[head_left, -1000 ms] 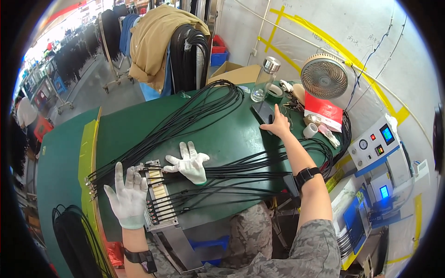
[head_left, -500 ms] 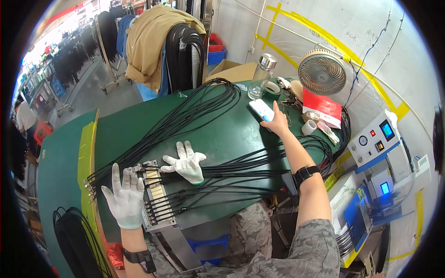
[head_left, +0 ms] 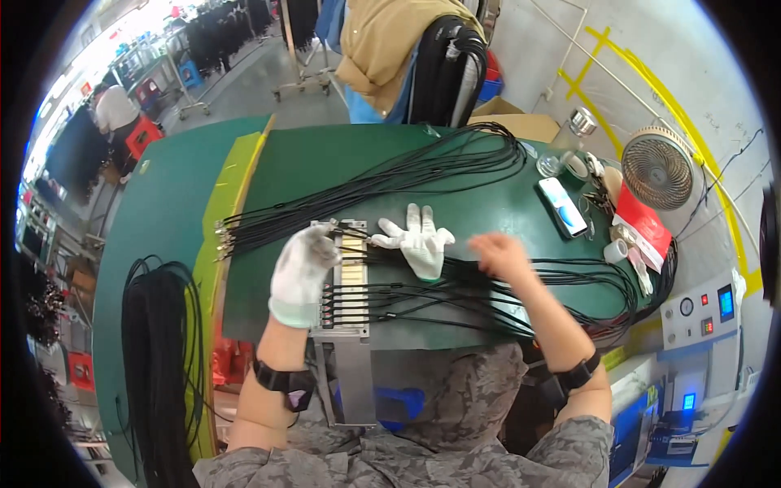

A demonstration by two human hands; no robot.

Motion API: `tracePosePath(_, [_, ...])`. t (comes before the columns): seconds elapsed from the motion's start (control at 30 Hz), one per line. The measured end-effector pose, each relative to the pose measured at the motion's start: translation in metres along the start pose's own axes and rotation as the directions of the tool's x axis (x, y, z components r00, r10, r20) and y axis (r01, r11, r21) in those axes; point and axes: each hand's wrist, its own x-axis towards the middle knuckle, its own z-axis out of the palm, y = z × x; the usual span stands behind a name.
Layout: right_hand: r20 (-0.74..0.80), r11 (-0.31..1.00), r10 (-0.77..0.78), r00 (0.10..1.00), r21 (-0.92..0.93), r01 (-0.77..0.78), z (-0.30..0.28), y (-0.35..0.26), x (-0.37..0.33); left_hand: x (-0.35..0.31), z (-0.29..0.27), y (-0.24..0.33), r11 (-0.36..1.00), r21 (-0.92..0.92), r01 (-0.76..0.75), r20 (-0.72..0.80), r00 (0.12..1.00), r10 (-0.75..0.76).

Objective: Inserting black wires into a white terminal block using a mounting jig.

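My left hand point(head_left: 303, 262), in a white glove, rests with curled fingers on the left edge of a metal cable fixture point(head_left: 348, 281) on the green table point(head_left: 325, 167). Several black cables point(head_left: 423, 293) run from the fixture to the right. My bare right hand point(head_left: 502, 254) hovers, blurred, over those cables, and I cannot tell whether it holds anything. A loose white glove point(head_left: 416, 241) lies flat on the table between my hands. A smartphone point(head_left: 562, 206) with a lit screen lies on the table at the far right.
A bundle of black cables point(head_left: 390, 175) loops across the table's back. A small fan point(head_left: 656, 167), a red packet point(head_left: 644, 224) and a clear jar point(head_left: 551, 163) stand at the right. A control box point(head_left: 704, 311) sits at the lower right. Coiled cables point(head_left: 159, 350) hang at the left.
My right hand put the phone down at the far right and came back toward the cables near the loose glove. My left hand shifted onto the fixture and curled.
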Motion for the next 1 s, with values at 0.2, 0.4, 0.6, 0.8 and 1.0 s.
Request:
tracePosePath(0.2, [0.014, 0.901, -0.346, 0.938, -0.272, 0.337, 0.058, -0.034, -0.024, -0.016, 0.053, -0.001, 0.583, 0.810, -0.063, 0.020, 0.997, 0.080])
tracePosePath(0.4, [0.140, 0.926, -0.341, 0.930, 0.218, 0.307, 0.080, -0.095, -0.056, -0.030, 0.085, 0.004, 0.057, 0.922, -0.383, 0.361, 0.904, 0.232])
tracePosePath(0.6, [0.011, 0.787, -0.508, 0.861, 0.412, 0.459, 0.090, -0.130, -0.092, -0.054, 0.083, 0.021, 0.592, 0.799, 0.105, -0.224, 0.966, 0.131])
tracePosePath(0.8, [0.054, 0.565, -0.824, 0.564, 0.010, 0.825, 0.121, -0.121, -0.107, -0.080, 0.090, 0.029, 0.608, 0.787, 0.105, -0.344, 0.892, 0.292])
tracePosePath(1.0, [0.628, 0.700, -0.504, 0.593, 0.699, -0.145, 0.119, -0.095, -0.080, -0.104, 0.103, 0.029, 0.022, 0.986, -0.164, 0.140, 0.898, 0.417])
